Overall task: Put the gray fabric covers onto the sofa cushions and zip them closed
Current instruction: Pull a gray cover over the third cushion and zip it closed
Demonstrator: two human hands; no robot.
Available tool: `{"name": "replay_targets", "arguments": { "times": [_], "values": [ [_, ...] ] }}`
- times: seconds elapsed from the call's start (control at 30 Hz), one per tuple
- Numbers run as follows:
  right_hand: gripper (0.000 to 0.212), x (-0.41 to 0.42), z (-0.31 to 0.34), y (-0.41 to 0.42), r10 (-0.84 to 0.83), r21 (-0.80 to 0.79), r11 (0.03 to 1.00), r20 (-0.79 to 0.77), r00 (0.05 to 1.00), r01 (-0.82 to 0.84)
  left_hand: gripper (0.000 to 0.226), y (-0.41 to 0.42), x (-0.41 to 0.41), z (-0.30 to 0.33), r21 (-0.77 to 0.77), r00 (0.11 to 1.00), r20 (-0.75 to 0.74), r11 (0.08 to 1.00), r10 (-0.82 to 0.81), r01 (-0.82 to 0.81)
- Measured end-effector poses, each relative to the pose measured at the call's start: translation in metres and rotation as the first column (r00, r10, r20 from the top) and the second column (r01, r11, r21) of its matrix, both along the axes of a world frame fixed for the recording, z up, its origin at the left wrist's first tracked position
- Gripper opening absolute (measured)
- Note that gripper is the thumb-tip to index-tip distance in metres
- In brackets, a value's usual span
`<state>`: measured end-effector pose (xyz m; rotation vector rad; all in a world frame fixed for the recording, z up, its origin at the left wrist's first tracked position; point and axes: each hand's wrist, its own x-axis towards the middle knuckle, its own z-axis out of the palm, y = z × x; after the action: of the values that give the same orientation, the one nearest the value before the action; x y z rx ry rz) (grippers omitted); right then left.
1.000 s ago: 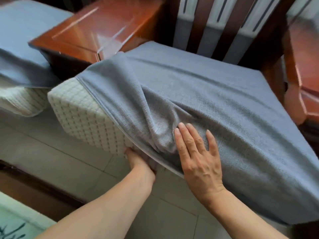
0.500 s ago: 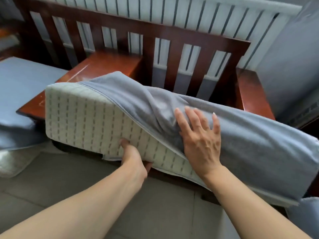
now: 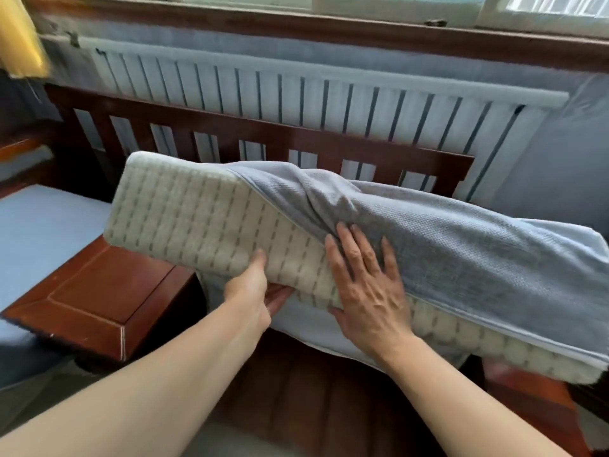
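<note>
While the cushion (image 3: 204, 225) is tipped up on its long edge in front of the wooden sofa back (image 3: 296, 140), its long axis runs from the person's left to their right, straight across both hands. It sits just ahead of them, raised off the seat, and a radiator (image 3: 329, 94) lines the wall beyond. About the right two thirds of it is inside the gray cover (image 3: 461, 252). The left third is bare quilted white, and the cover's open hem slants down across the near face from the top edge toward the lower right. A strip of bare cushion also shows below the hem on the right.

That bare end lies to the left of both hands, so the cover must travel leftward along the long axis to finish. The left hand (image 3: 260, 291) is the nearer one to that end. It cups the bottom edge of the cushion from below, thumb up on the white face and fingers curled underneath, holding the weight. The right hand (image 3: 365, 285) lies spread and flat just beside it, palm on the cushion at the hem. Its straight fingertips press into the bunched fold of cover where the fabric has gathered, without pinching it. I judge the gathered fold is the slack to be drawn left next. No zipper pull can be made out.
</note>
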<state>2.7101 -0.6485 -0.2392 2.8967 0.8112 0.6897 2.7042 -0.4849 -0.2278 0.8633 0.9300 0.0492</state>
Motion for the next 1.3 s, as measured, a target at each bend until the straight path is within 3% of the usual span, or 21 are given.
{"name": "replay_targets", "arguments": {
  "times": [0.1, 0.27, 0.33, 0.4, 0.47, 0.57, 0.67, 0.73, 0.83, 1.0, 1.13, 1.3],
  "values": [
    [0.114, 0.037, 0.001, -0.002, -0.004, -0.004, 1.0, -0.028, 1.0, 0.004, 0.023, 0.0, 0.026, -0.001, 0.17, 0.99, -0.062, 0.976, -0.129, 0.138],
    [0.112, 0.09, 0.013, -0.002, -0.001, 0.01, 1.0, -0.014, 1.0, 0.001, 0.028, 0.007, 0.068, 0.005, 0.547, 0.976, -0.093, 0.808, -0.198, 0.216],
    [0.113, 0.109, 0.03, -0.006, -0.011, -0.013, 1.0, -0.026, 1.0, 0.011, 0.033, 0.007, 0.076, 0.022, 0.725, 0.955, -0.109, 0.635, -0.275, 0.265],
    [0.113, 0.13, 0.05, -0.009, -0.025, -0.005, 1.0, -0.054, 0.998, 0.024, 0.041, 0.005, 0.087, 0.044, 0.896, 0.944, -0.081, 0.392, -0.319, 0.209],
    [0.117, 0.148, 0.064, -0.01, -0.043, -0.024, 0.999, -0.095, 0.995, 0.041, 0.039, 0.002, 0.103, 0.066, 0.985, 0.926, 0.027, 0.166, -0.377, 0.039],
    [0.122, 0.168, 0.078, -0.013, -0.061, -0.033, 0.998, -0.162, 0.985, 0.057, 0.016, 0.005, 0.154, 0.081, 0.966, 0.822, 0.123, -0.124, -0.556, -0.229],
    [0.124, 0.187, 0.088, -0.015, -0.087, -0.051, 0.996, -0.173, 0.981, 0.079, 0.054, 0.007, 0.204, 0.075, 0.897, 0.764, -0.147, -0.41, -0.629, -0.164],
    [0.125, 0.198, 0.091, -0.016, -0.094, -0.054, 0.995, -0.182, 0.979, 0.086, 0.061, 0.004, 0.221, 0.072, 0.847, 0.757, -0.27, -0.52, -0.594, -0.106],
    [0.12, 0.214, 0.098, -0.016, -0.111, -0.054, 0.993, -0.199, 0.974, 0.102, 0.062, 0.0, 0.238, 0.074, 0.826, 0.755, -0.31, -0.556, -0.577, -0.086],
    [0.085, 0.247, 0.114, -0.015, -0.094, 0.057, 0.992, -0.22, 0.971, 0.109, 0.065, 0.003, 0.271, 0.094, 0.851, 0.7, -0.366, -0.525, -0.613, -0.014],
    [0.072, 0.281, 0.126, -0.017, -0.101, 0.115, 0.986, -0.19, 0.976, 0.124, 0.073, 0.019, 0.308, 0.115, 0.83, 0.647, -0.418, -0.557, -0.638, -0.013],
    [0.061, 0.312, 0.137, 0.021, -0.183, 0.255, 0.946, -0.099, 0.978, 0.203, 0.077, 0.07, 0.35, 0.13, 0.837, 0.769, -0.426, -0.532, -0.478, 0.133]
  ]
}}
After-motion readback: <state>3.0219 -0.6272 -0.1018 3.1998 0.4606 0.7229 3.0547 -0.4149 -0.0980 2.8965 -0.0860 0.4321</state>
